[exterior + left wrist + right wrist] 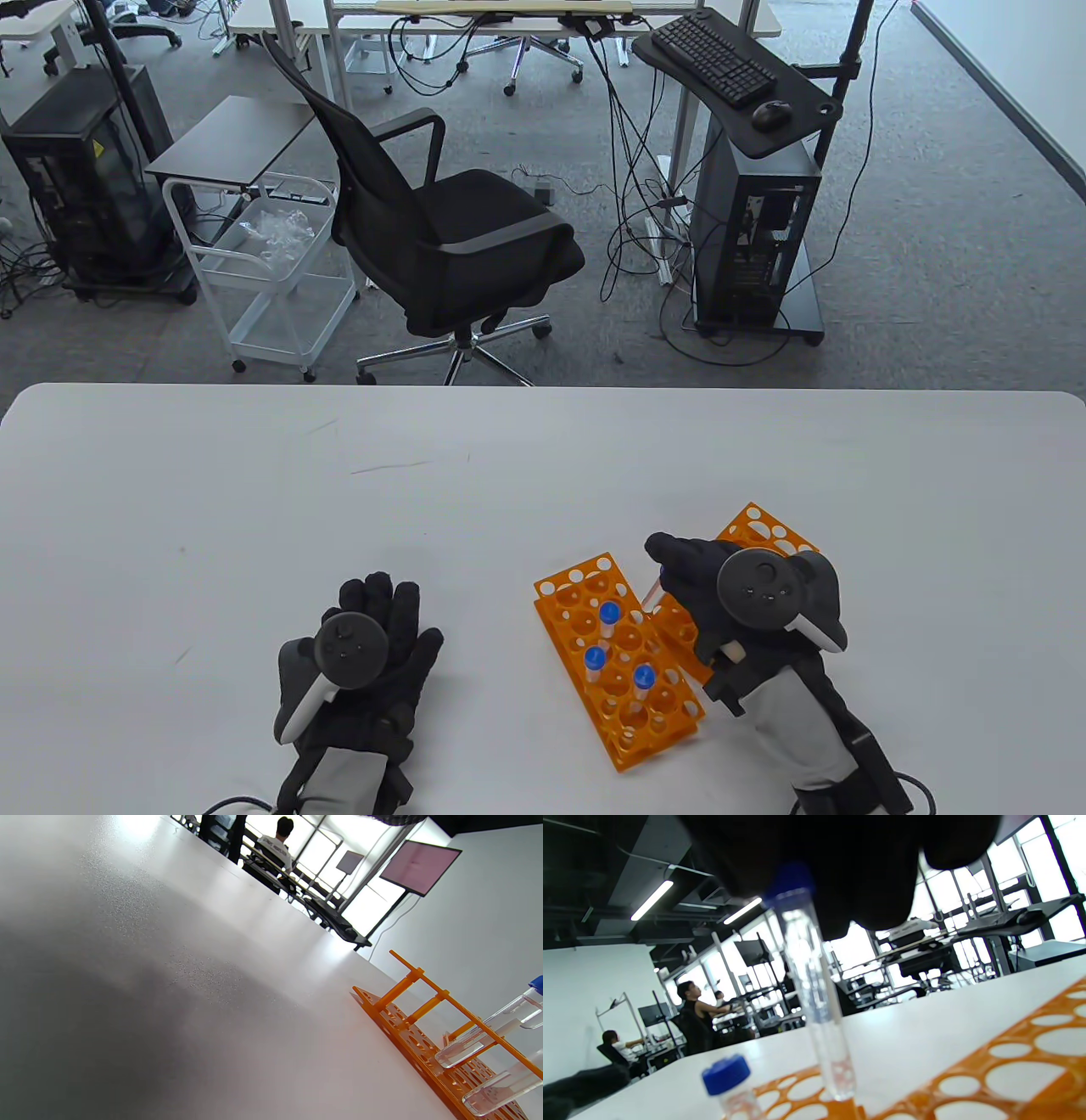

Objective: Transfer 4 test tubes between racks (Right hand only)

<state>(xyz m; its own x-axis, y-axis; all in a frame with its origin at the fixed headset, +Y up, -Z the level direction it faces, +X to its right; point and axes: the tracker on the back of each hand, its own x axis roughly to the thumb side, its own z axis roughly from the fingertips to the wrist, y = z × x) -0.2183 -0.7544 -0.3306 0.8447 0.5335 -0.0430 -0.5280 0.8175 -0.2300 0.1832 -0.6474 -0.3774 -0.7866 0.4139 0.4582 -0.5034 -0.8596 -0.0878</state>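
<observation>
Table view: three blue-capped tubes in left orange rack, right-hand fingers grasping a fourth tube.

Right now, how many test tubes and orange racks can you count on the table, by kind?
Test tubes: 4, three standing in the left rack at, one held by the right hand at
Orange racks: 2, the second at
Total: 6

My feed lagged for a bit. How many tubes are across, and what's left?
Three blue-capped tubes stand in the left rack, so three transfers look done. The right hand holds the fourth tube upright, its tip low between the racks. The right rack shows no tubes where visible. Left: seat this one. The left hand rests flat.
</observation>
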